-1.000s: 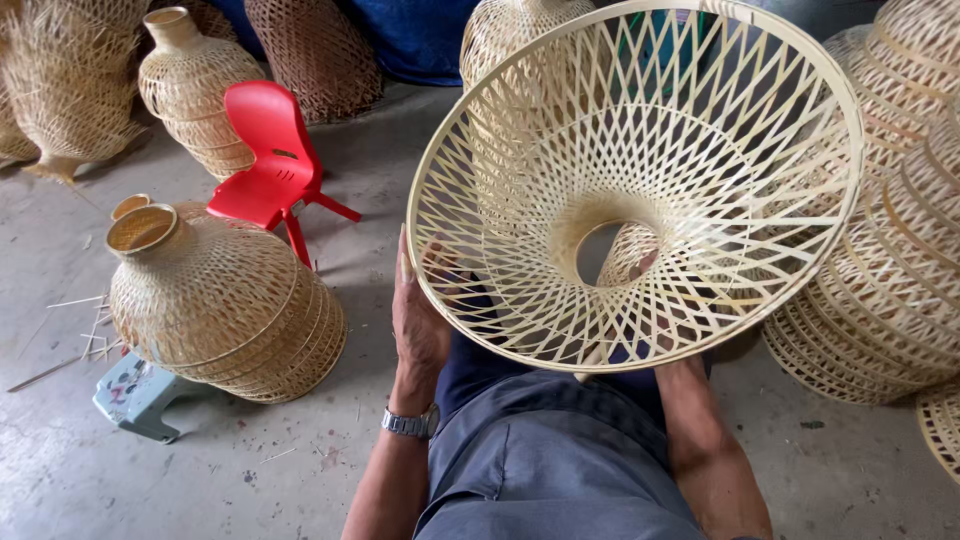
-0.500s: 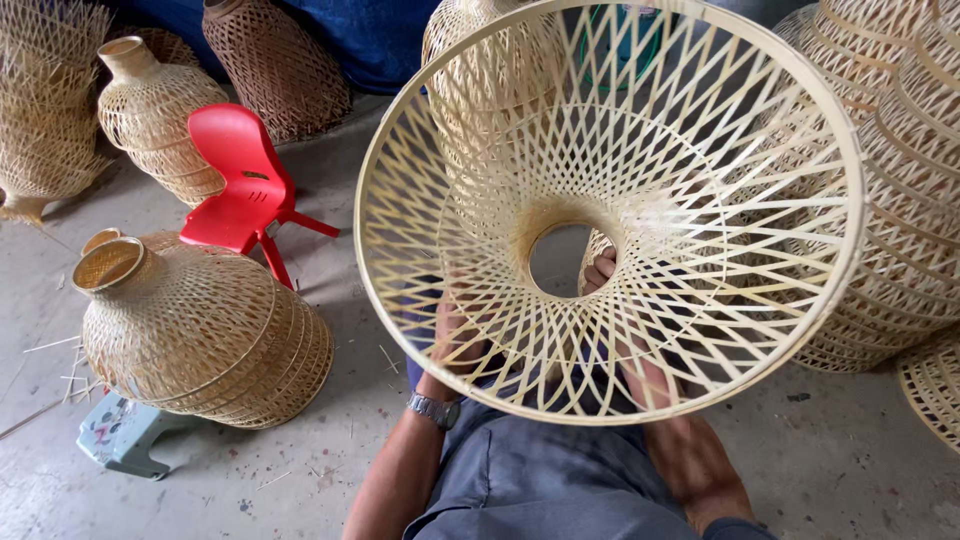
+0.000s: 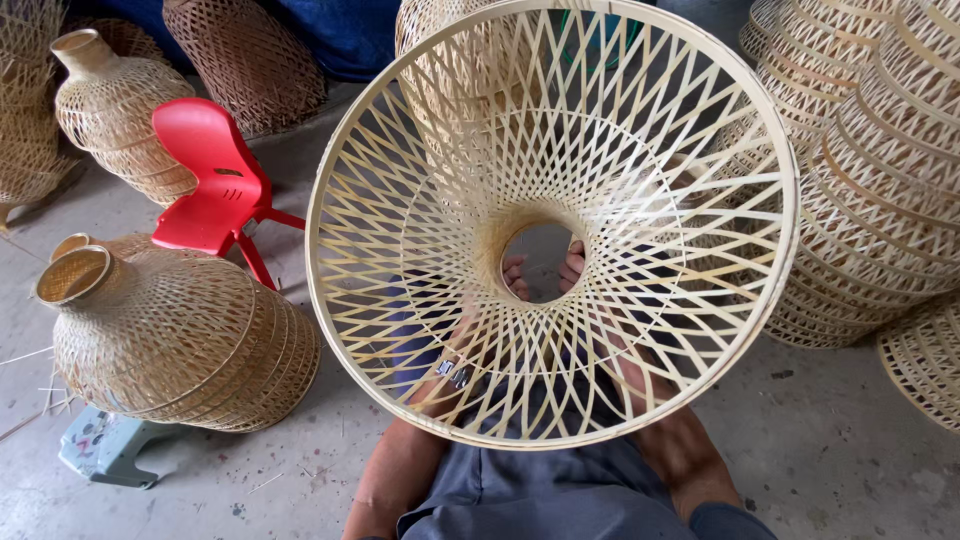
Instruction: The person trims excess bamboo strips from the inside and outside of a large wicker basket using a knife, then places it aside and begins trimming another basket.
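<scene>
Woven bamboo shade (image 3: 400,270) held up, wide mouth facing camera, both hands (image 3: 517,277) gripping narrow neck

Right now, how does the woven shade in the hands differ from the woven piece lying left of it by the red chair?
The held shade is an open funnel of wide lattice, its mouth facing the camera; the bottle-shaped shade lies on its side on the floor. The held shade's weave is see-through, the bottle-shaped shade's far tighter. The held shade is paler. Both are woven strips with a round neck opening.

Basket-weaving workshop: stacked bamboo lampshades (image 3: 880,180), concrete floor (image 3: 850,450).
</scene>
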